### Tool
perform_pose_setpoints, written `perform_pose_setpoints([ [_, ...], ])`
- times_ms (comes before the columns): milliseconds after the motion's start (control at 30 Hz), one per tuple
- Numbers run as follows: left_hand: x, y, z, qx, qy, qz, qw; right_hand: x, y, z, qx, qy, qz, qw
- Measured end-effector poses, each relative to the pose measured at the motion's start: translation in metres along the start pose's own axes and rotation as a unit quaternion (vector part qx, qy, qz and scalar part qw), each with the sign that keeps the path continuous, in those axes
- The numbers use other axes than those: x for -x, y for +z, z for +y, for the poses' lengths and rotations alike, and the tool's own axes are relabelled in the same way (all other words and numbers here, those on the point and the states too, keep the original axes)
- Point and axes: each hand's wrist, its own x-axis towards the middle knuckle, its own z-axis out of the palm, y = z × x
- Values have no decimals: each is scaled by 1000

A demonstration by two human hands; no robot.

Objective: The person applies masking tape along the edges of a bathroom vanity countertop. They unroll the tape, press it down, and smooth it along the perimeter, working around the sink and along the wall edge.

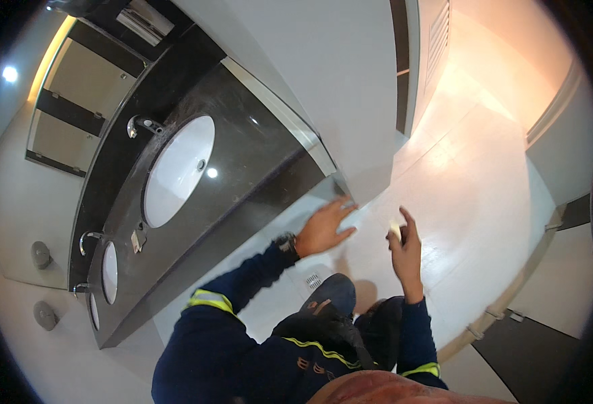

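My left hand [321, 231] is held out in the air past the front edge of the dark counter, fingers apart and holding nothing. A dark watch [286, 246] is on that wrist. To its right, my right hand [408, 261] is closed around a small pale yellow object [395, 229], with the index finger pointing up beside it. A dark part shows just under the yellow one, but its kind is too small to make out. Both hands hang over the light floor [455, 246], apart from each other.
The dark counter [242, 161] on the left carries white oval basins [178, 172] with chrome taps [138, 126] under a mirror. A small crumpled item [138, 240] lies between two basins. A pale wall [350, 87] stands ahead; a floor drain [313, 281] is near my feet.
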Motion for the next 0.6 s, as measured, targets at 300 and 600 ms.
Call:
perform_pose_setpoints([
  [300, 75, -141, 188, 450, -91, 14, 888, 100, -23, -256, 70, 33, -156, 985],
  [600, 83, -264, 177, 463, -68, 129, 874, 60, 35, -378, 68, -117, -169, 976],
])
